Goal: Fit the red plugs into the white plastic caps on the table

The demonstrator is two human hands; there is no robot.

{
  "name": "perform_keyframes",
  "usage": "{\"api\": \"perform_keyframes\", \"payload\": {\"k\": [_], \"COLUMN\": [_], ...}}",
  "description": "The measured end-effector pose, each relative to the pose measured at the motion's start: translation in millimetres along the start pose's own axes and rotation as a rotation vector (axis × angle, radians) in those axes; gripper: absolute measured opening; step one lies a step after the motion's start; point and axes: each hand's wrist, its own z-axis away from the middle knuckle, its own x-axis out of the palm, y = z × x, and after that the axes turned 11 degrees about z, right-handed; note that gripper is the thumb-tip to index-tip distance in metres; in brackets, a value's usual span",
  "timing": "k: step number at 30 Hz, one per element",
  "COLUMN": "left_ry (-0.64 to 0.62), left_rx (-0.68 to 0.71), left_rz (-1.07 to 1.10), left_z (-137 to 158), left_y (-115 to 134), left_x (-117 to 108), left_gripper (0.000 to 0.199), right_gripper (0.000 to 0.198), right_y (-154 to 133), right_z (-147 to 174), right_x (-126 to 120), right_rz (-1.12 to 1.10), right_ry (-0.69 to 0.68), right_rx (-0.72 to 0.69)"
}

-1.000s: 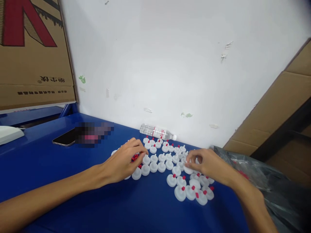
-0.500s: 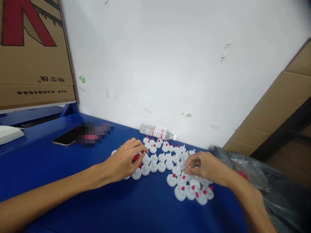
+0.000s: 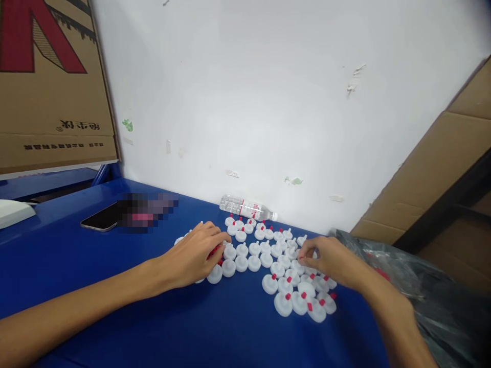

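Dozens of white discs (image 3: 253,263) lie on the blue table (image 3: 172,327), between the two hands and around them, and several are partly covered by the fingers. The left hand (image 3: 203,253) curves over a heap of small red pieces (image 3: 215,251), of which only a part is seen; its thumb and forefinger are near each other, but I cannot tell if they pinch something. The right hand (image 3: 326,258) bends down at the right side of the discs, its thumb and forefinger close together; a little red shows there, too small to say what is gripped. Beside the phone (image 3: 100,217), a patch is pixelated. A white object (image 3: 13,213) is cut off by the left edge.

Most discs have their short stem toward the wall (image 3: 245,102); many stems in the far and near groups carry red tips (image 3: 288,296), while those in the middle are bare. The clear plastic bottle (image 3: 249,208) lies lengthwise along the wall, its white cap to the right. The discs look smooth and cloudy; the cardboard (image 3: 433,153) is creased, the dark plastic sheet (image 3: 441,301) wrinkled and shiny.
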Motion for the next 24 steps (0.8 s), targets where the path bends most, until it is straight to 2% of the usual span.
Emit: {"api": "perform_keyframes", "payload": {"k": [5, 11, 15, 17, 19, 21, 24], "left_ry": [0.031, 0.074, 0.081, 0.076, 0.063, 0.052, 0.071], "left_rx": [0.027, 0.087, 0.123, 0.147, 0.179, 0.212, 0.220], "left_rz": [0.025, 0.071, 0.074, 0.066, 0.058, 0.053, 0.053], "left_z": [-0.5, -0.9, 1.8, 3.4, 4.4, 4.5, 3.1], "left_y": [6.1, 13.8, 20.4, 23.2, 24.9, 25.6, 25.2], "left_x": [-4.3, -7.3, -8.4, -9.1, -9.9, -10.7, -11.6], "left_gripper": [0.025, 0.021, 0.018, 0.018, 0.016, 0.015, 0.019], "right_gripper": [0.018, 0.017, 0.008, 0.010, 0.013, 0.014, 0.013], "right_y": [-5.2, -31.2, -71.9, -95.6, -116.5, -131.4, -140.0], "right_z": [5.0, 5.0, 4.4, 5.9, 8.4, 11.2, 13.5], "right_x": [-6.6, -4.0, 9.5, 19.9, 30.0, 37.1, 40.9], "right_rz": [0.036, -0.101, -0.034, 0.008, 0.043, 0.069, 0.063], "right_ry": [0.191, 0.430, 0.658, 0.712, 0.761, 0.782, 0.793], "right_rx": [-0.031, -0.129, -0.359, -0.554, -0.675, -0.720, -0.707]}}
